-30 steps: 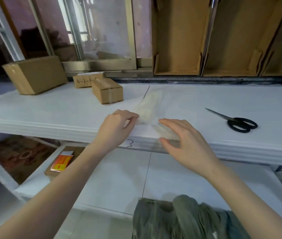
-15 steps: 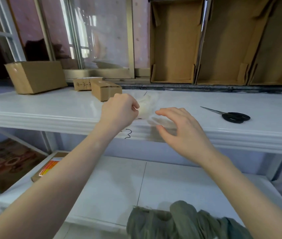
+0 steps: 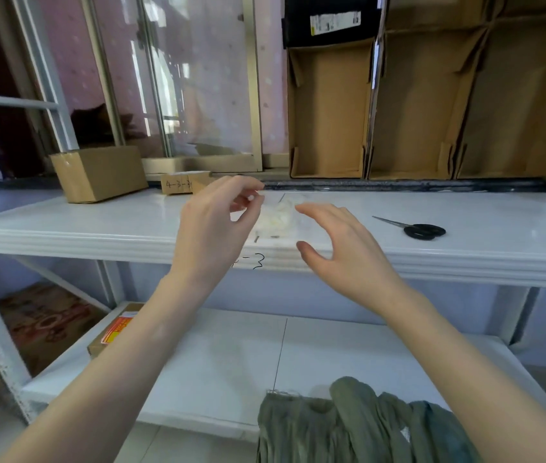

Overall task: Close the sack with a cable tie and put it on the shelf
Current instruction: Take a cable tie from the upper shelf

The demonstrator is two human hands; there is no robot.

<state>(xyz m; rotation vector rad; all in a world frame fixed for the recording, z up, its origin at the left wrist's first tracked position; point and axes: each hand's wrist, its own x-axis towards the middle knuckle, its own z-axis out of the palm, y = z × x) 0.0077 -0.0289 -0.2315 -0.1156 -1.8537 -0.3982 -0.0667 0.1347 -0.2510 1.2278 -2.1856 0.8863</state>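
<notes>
Both hands hover over the front edge of the white upper shelf [image 3: 98,225] at the centre of the frame. The left hand [image 3: 213,228] is raised, its fingers curled, and thumb and forefinger pinch something small and pale at their tips; it is too small to tell whether that is one cable tie. The right hand [image 3: 341,248] is held just right of it, fingers spread and relaxed, thumb down at the shelf lip, gripping nothing.

Between the hands, on the shelf, lies a clear bag of white ties [image 3: 280,218], partly hidden by the left fingers. The right fingertips are just beside it; whether they touch it cannot be told.

The sack [image 3: 348,426], olive-green cloth with its mouth gathered in loose folds, is at the bottom centre of the frame, in front of the lower shelf [image 3: 231,362], well apart from both hands.

Black scissors [image 3: 422,230] lie on the upper shelf at centre right. A brown box [image 3: 98,173] stands on it at centre left, with a small box marked "4-3-3" [image 3: 181,183] just to its right. Open cardboard bins [image 3: 328,108] stand in a row across the upper right. A flat box with an orange label [image 3: 114,332] lies at the left end of the lower shelf.
</notes>
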